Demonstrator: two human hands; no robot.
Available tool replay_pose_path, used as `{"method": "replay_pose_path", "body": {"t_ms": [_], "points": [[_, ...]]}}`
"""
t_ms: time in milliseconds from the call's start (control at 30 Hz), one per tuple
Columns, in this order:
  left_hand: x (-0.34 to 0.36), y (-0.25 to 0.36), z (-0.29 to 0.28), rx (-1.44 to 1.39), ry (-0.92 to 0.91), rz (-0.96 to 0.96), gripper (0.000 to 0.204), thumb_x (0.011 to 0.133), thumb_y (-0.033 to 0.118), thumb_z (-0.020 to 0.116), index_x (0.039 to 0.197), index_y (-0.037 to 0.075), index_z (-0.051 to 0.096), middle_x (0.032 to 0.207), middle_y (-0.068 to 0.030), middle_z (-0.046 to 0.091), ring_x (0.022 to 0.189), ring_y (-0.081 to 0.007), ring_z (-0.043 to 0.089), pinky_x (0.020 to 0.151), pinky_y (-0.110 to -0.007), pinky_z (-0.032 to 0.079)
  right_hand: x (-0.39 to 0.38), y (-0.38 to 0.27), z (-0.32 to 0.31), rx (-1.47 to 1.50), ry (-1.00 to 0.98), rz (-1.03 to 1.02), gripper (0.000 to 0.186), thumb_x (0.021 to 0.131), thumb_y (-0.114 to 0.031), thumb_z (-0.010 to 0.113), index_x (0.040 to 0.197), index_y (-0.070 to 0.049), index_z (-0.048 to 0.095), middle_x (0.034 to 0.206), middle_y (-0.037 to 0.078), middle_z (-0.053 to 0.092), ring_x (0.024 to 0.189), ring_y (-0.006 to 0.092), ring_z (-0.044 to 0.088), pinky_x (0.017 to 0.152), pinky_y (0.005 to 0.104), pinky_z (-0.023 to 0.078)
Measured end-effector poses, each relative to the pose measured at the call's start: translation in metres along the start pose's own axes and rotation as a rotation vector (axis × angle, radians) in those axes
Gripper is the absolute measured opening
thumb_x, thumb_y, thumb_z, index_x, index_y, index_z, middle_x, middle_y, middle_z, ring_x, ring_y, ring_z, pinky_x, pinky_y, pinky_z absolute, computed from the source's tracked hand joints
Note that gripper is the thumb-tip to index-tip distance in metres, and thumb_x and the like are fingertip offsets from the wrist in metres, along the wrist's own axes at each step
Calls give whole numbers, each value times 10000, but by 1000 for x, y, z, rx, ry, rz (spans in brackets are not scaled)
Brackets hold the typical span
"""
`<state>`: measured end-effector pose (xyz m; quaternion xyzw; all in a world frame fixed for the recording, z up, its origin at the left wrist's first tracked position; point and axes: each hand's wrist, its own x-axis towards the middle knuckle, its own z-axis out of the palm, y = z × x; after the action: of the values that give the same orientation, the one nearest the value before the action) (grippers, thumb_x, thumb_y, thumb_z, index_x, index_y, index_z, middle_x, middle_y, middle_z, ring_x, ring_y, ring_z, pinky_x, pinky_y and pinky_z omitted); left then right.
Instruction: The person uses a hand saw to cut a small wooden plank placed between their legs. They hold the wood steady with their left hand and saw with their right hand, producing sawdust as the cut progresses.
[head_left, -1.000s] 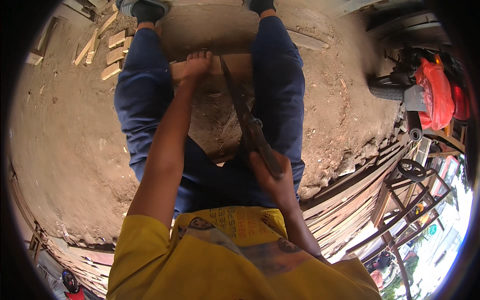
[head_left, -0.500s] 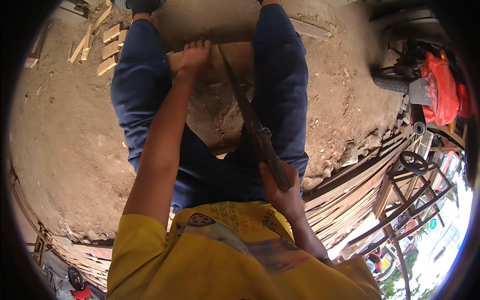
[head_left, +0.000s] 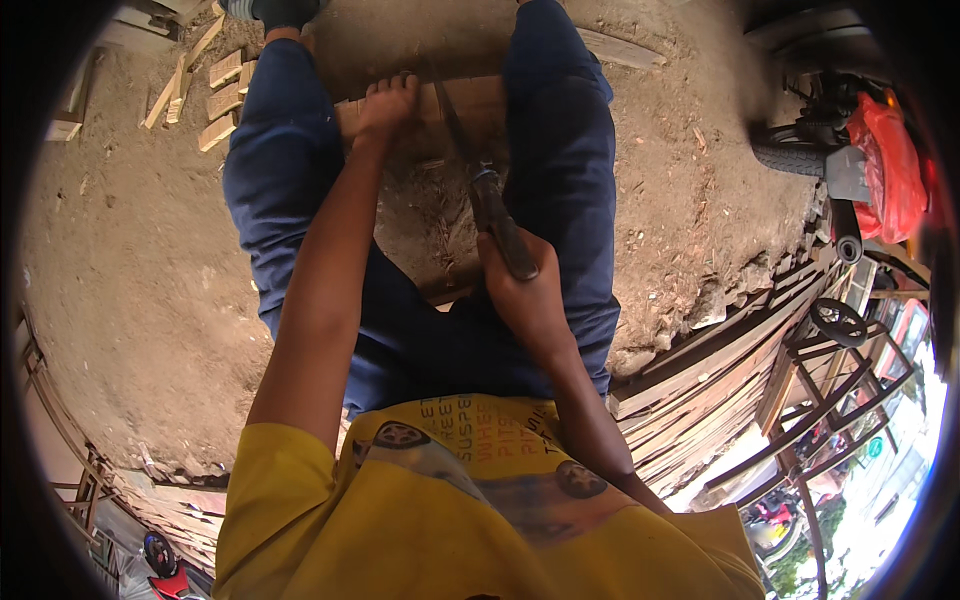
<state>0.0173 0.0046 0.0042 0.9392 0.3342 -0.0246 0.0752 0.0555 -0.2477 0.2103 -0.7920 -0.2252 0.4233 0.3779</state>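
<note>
My right hand (head_left: pixel 524 290) is closed round the dark handle of a hand saw (head_left: pixel 452 122), held between my knees. The narrow blade points away from me and reaches across a wooden plank (head_left: pixel 466 100); whether its teeth are in the wood I cannot make out. On the plank's left part rests my left hand (head_left: pixel 390 108), its fingers bent over the far edge, a little left of the blade. My legs in blue trousers stand on either side, hiding the plank's right end.
Several cut wood blocks (head_left: pixel 222 102) and thin sticks (head_left: pixel 178 85) lie on the dirt ground at the far left. Stacked boards (head_left: pixel 690 375) line the right side, near a metal frame with a wheel (head_left: pixel 838 322). A red plastic bag (head_left: pixel 886 165) hangs by a tyre (head_left: pixel 790 155).
My right hand has pushed the saw forward, away from my body, so its handle is now closer to the plank. My left hand stays in place on the wood.
</note>
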Motion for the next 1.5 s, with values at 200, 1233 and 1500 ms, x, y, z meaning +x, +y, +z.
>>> {"method": "replay_pose_path", "body": {"t_ms": [200,1233,1500], "points": [[1,3,-6,9,-57,-8,746,652,323,803,1227,28,430,1153,-174,566,1109,-340,551,952,-437,432,-73,-6,-24,34,47,-66,161,919,-126,582,852,21,595,616,-18,499,590,29,430,507,243,355],[5,-5,-1,-13,-60,-29,749,649,302,799,1237,29,424,1151,-176,562,1129,-330,538,949,-433,432,3,-6,-11,50,-47,-92,129,903,-103,594,870,22,601,629,-7,520,607,34,466,521,253,383],[2,1,-5,-62,-39,-18,719,656,288,793,1218,29,427,1144,-185,559,1121,-332,537,957,-435,422,-14,6,-13,95,3,33,138,907,-116,593,892,20,609,621,-18,507,614,25,447,520,254,377]]}}
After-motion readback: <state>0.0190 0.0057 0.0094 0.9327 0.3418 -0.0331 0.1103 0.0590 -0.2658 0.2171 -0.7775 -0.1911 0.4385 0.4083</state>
